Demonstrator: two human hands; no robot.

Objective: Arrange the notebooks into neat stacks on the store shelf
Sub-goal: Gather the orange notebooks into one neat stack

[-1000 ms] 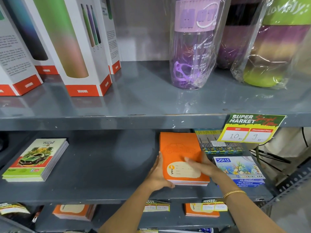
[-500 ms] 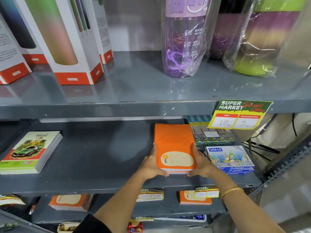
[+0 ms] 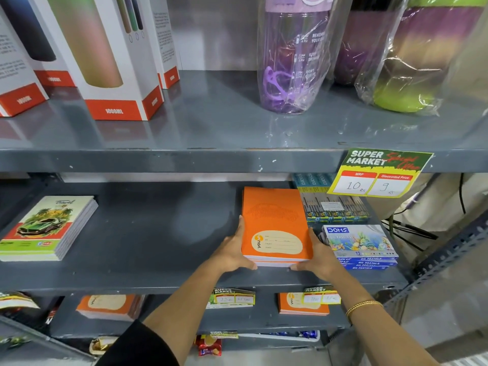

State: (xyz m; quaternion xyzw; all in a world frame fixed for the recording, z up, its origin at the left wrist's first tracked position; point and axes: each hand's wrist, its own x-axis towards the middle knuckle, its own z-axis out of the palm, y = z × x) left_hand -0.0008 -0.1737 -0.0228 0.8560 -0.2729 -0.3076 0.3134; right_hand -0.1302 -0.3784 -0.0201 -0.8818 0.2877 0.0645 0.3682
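Orange notebook stack (image 3: pixel 274 225) flat on the middle shelf (image 3: pixel 148 233), just left of the oil pastel boxes (image 3: pixel 360 245). Pressed on both sides by left hand (image 3: pixel 232 256) and right hand (image 3: pixel 317 260), fingers clasped along its edges. Travel notebook stack (image 3: pixel 47 228) well apart, far left.

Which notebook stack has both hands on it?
The orange stack on the middle shelf, beside the oil pastel boxes. The left hand and right hand press its sides; the car-cover stack sits untouched.
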